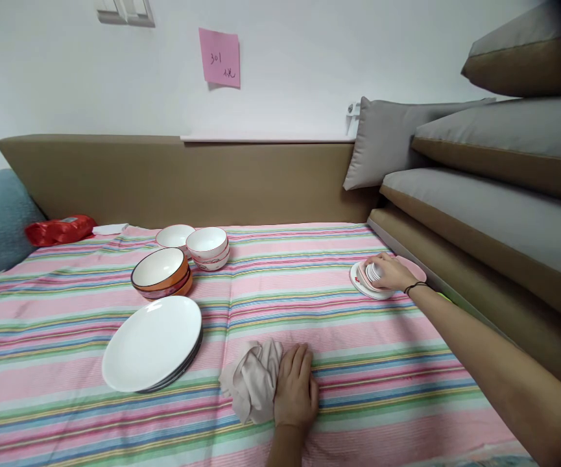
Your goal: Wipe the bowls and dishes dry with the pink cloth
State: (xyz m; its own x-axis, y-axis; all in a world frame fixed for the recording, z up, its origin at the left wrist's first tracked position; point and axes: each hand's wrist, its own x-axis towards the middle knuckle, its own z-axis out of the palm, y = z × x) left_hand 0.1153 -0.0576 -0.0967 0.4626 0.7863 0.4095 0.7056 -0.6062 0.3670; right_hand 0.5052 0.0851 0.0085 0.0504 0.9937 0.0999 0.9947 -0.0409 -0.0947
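Observation:
My left hand (297, 389) lies flat on the striped cloth, fingers stretched forward. A crumpled beige rag (251, 383) sits against its left side. Far off to the right, my right hand (391, 271) has its fingers curled around a small stack of white dishes (372, 272). Beneath them are a pinkish dish and a white plate (357, 279) with a red pattern on its rim. A pink plate (412, 266) shows partly behind the hand. My fingertips hide part of the stack.
Stacked large white plates (154, 344) lie at the left. Behind them stand orange bowls (161, 272) and white bowls with red rims (207, 243). A red package (61, 230) rests at the back left. Grey-brown cushions (499, 201) rise along the right side.

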